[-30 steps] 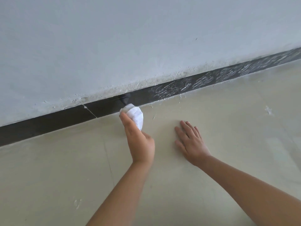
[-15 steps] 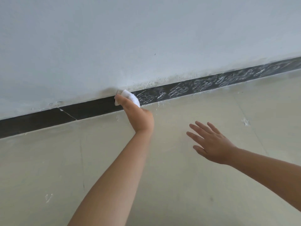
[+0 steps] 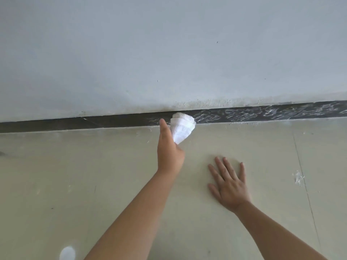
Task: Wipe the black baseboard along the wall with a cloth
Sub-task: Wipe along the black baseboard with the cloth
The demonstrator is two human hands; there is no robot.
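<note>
A person's left hand [image 3: 170,154] grips a folded white cloth [image 3: 181,127], its top pressed against the black baseboard [image 3: 116,121] where the pale wall [image 3: 169,53] meets the beige floor [image 3: 56,175]. The right hand [image 3: 230,186] lies flat on the floor nearby, fingers spread and holding nothing. White smears [image 3: 262,114] streak the baseboard to the right of the cloth

The left hand [image 3: 170,152] has slid the white cloth [image 3: 182,127] toward 3 o'clock along the baseboard [image 3: 112,121], up to the edge of the chalky white smears. The right hand [image 3: 230,186], lifted with fingers spread half a second ago, is now planted flat on the floor [image 3: 56,175] at the left hand's 4 o'clock.
</note>
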